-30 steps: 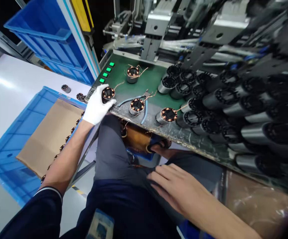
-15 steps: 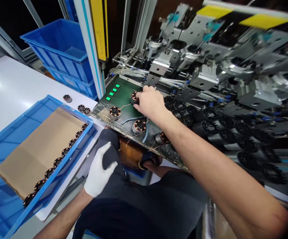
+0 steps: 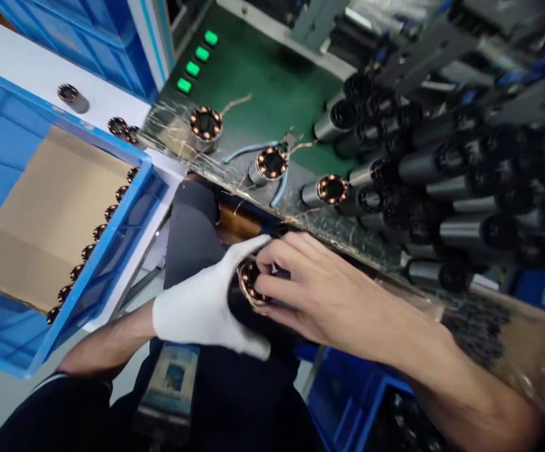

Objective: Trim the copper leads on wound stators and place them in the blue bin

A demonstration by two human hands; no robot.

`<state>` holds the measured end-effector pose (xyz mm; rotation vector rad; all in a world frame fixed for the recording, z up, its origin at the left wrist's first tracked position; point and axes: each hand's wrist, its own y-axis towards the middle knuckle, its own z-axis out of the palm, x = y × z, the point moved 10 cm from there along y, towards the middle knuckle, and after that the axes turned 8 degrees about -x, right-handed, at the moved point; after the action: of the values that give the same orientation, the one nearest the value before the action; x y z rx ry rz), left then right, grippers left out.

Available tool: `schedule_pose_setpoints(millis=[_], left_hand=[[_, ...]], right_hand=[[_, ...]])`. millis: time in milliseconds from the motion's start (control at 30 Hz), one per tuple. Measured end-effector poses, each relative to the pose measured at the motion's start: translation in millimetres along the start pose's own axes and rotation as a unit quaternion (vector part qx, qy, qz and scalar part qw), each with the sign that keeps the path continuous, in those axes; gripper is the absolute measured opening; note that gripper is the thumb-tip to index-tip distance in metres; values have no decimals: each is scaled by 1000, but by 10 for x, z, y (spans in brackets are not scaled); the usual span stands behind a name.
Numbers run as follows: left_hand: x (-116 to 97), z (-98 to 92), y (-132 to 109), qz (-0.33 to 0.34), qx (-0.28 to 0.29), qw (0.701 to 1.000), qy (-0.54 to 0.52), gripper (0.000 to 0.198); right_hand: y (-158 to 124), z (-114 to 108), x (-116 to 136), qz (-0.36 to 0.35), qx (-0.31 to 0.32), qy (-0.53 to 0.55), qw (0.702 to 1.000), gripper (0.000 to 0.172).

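My right hand [image 3: 296, 282], bare, grips a copper-wound motor stator [image 3: 248, 280] by its rim, above my lap. Around the stator's left side curves my left hand [image 3: 201, 301] in a white glove, thumb and fingers wide apart; whether it touches the stator I cannot tell. On the bench in front stand three more wound stators: one at the left [image 3: 205, 125], a middle one [image 3: 271, 164] and a right one [image 3: 331, 189]. Blue-handled pliers [image 3: 247, 150] lie partly hidden behind the middle stator.
Many dark cylindrical parts [image 3: 474, 232] crowd the bench's right side. Four green-lit buttons [image 3: 197, 61] sit at the bench's left. A blue tray [image 3: 126, 207] with cardboard and a row of stators is at left. Wire scraps litter the bench edge. A blue bin [image 3: 343, 395] stands below.
My right hand has taken a stator off the green bench and brought it down toward me. My left hand has moved right and up to meet it. The view has tipped downward and closer.
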<state>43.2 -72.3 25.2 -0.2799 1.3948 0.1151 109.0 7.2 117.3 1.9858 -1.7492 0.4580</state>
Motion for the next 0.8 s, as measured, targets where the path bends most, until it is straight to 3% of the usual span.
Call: schedule_pose_setpoints(millis=[33,100,167,233,300,400,500,533,567,633,700,733,767,800], left_hand=[[30,57,70,6,-19,1000,8,131],[151,121,176,-10,-68,998,-10,114],[257,168,239,-32,-94,995,-25,111],[299,206,280,-50,-101,993,-20,113],[315,244,305,-78,-97,992,-11,103],[287,288,328,-98,-100,990,15,63],[210,321,355,-62,-114,989,71,43],[206,333,361,-52,-120,987,98,43],[219,354,367,-47,-122,984,120,45],[265,457,378,-38,-107,989,96,51],[296,616,377,-32,-78,995,-45,57],[316,687,369,-41,-68,988,-135,60],[359,736,360,-64,-70,972,-213,62],[426,770,351,-100,-81,954,-270,64]], right_hand=[[-84,21,-47,22,-39,2,999,9],[-288,2,-176,69,-129,8,989,34],[-523,-6,-271,100,-189,-15,977,62],[-748,-14,-275,96,-231,-62,966,72],[-946,-26,-256,85,-262,-99,956,68],[-1141,-29,-276,96,-271,-105,952,48],[-1224,11,-347,142,-280,33,949,19],[-1233,52,-368,156,-293,133,934,14],[-1238,104,-385,166,-315,252,900,13],[-1236,286,-421,189,-357,485,776,13],[-1228,501,-403,206,-382,619,654,14],[-1223,575,-362,209,-386,637,634,13],[-1230,605,-307,208,-388,621,649,12],[-1242,600,-235,198,-384,581,689,11]])
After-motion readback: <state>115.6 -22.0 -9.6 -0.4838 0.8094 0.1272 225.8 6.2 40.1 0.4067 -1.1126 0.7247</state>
